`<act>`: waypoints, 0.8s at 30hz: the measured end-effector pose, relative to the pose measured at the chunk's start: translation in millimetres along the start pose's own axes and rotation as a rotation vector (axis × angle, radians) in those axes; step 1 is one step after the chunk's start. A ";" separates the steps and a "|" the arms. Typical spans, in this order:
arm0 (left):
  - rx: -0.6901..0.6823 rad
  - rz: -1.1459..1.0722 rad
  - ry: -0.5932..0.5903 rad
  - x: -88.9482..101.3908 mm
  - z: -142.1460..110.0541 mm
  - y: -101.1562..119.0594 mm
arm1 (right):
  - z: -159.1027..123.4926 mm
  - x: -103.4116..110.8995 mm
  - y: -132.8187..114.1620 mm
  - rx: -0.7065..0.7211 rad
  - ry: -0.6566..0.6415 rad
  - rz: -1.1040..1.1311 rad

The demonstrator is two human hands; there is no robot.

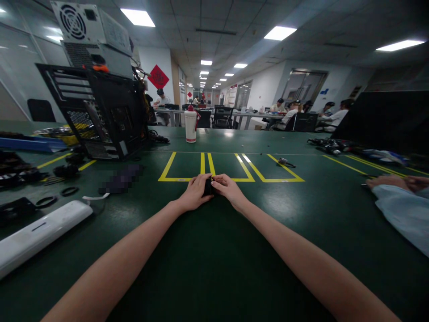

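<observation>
Over the green table, my two hands meet at a small black block-like part (208, 188). My left hand (194, 193) is closed around its left side, thumb along the bottom. My right hand (229, 188) pinches at its upper right, where a tiny yellowish bit shows at the fingertips. Fingers cover much of the part, so its exact kind cannot be made out. Just beyond my hands lie yellow tape outlines (246, 167) on the tabletop. A small dark metal tool or connector (286, 163) rests across the right outline.
An open black computer case (114, 112) stands at left, with power supplies (100, 33) stacked on it. Nearer lie a long white device (47, 235) and black rings (47, 202). A white bottle (191, 126) stands ahead. At right are a co-worker's hands (390, 181) and cables (331, 145).
</observation>
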State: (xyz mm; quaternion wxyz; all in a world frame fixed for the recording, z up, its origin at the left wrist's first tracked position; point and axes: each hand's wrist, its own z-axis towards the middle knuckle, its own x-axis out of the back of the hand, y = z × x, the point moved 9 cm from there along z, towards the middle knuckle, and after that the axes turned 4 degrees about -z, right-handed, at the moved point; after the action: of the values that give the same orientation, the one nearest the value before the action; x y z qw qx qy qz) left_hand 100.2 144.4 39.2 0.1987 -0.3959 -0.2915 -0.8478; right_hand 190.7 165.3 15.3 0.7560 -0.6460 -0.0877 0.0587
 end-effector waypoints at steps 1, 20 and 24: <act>-0.002 0.005 -0.004 -0.2 -0.1 0.1 | 0.3 -0.6 0.5 -0.013 -0.006 0.001; 0.023 -0.024 -0.024 -1.1 0.5 -1.3 | -9.7 -4.4 -9.3 -0.011 -0.082 -0.026; 0.024 -0.012 -0.024 -2.5 0.4 -2.6 | -11.2 -7.5 -11.2 0.035 -0.161 0.033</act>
State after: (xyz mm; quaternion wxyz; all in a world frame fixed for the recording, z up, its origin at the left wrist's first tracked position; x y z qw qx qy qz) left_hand 100.5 146.9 36.5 0.1947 -0.4019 -0.3063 -0.8407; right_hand 185.4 151.2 24.3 0.7567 -0.6271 -0.1366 0.1241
